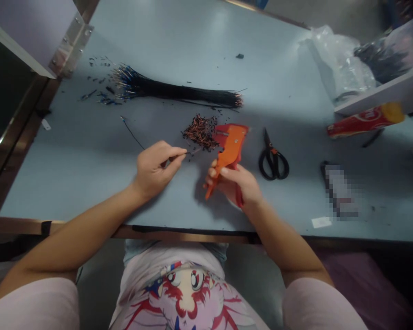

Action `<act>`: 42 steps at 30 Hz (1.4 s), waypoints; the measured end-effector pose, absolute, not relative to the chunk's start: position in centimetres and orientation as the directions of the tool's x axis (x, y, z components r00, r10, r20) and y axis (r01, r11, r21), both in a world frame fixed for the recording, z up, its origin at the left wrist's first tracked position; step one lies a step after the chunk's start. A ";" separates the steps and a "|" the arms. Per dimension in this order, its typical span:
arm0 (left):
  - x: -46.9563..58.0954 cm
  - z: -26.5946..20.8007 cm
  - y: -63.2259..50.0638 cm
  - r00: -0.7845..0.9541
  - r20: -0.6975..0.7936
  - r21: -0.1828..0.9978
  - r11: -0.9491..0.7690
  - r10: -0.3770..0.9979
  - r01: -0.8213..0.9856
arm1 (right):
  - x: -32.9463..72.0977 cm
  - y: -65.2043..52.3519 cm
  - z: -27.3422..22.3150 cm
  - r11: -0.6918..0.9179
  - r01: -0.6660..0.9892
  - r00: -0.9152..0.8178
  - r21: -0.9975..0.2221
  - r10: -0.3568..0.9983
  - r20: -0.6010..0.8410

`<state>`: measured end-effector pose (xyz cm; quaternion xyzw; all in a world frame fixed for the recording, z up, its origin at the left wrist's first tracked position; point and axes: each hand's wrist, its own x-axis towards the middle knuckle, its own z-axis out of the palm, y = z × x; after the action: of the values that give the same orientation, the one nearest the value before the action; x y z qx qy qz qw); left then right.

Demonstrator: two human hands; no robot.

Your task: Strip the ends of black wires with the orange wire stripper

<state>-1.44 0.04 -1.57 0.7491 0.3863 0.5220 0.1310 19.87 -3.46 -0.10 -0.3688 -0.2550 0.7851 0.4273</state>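
Between thumb and forefinger, my left hand (160,167) pinches a thin black wire (134,136). One end of that wire trails to the upper left, and a short tip sticks out past my fingers to the right. My right hand (239,181) is wrapped round the handles of an orange and red wire stripper (234,142), its jaws pointing away from me. Just left of the jaws lies a pile of copper and black wire scraps (201,132). The wire tip is near this pile, apart from the stripper.
Behind my hands lies a long bundle of black wires (179,91). Black-handled scissors (273,160) rest right of the stripper. Farther right are a red canister (365,121), a pixelated dark object (340,190) and a clear plastic bag (344,64). Small bits are scattered at left.
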 end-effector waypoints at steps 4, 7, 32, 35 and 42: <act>-1.3 -1.6 0.0 0.033 0.626 0.699 -0.580 0.779 0.418 | 19.7 -4.1 -0.5 -0.649 -0.355 -0.571 -0.673 0.720 -0.393; -1.3 -1.7 -0.2 -0.035 0.590 0.747 -0.529 0.807 0.403 | 19.5 -4.3 -0.8 -0.661 -0.343 -0.595 -0.668 0.703 -0.390; -2.1 -1.4 0.1 0.108 0.829 0.425 -0.744 0.549 0.515 | 19.3 -4.6 -0.2 -0.588 -0.320 -0.693 -0.743 0.680 -0.241; -2.0 -1.5 0.1 0.115 0.815 0.442 -0.738 0.567 0.511 | 19.3 -4.6 -0.2 -0.583 -0.321 -0.693 -0.746 0.682 -0.235; -1.5 -1.6 -0.2 0.105 0.743 0.534 -0.680 0.661 0.502 | 19.4 -4.8 -0.3 -0.587 -0.315 -0.696 -0.745 0.677 -0.239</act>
<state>-1.53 -0.19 -1.58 0.7397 0.3929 0.5414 0.0733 19.38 -4.85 -0.28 -0.2595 -0.3487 0.8523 0.2909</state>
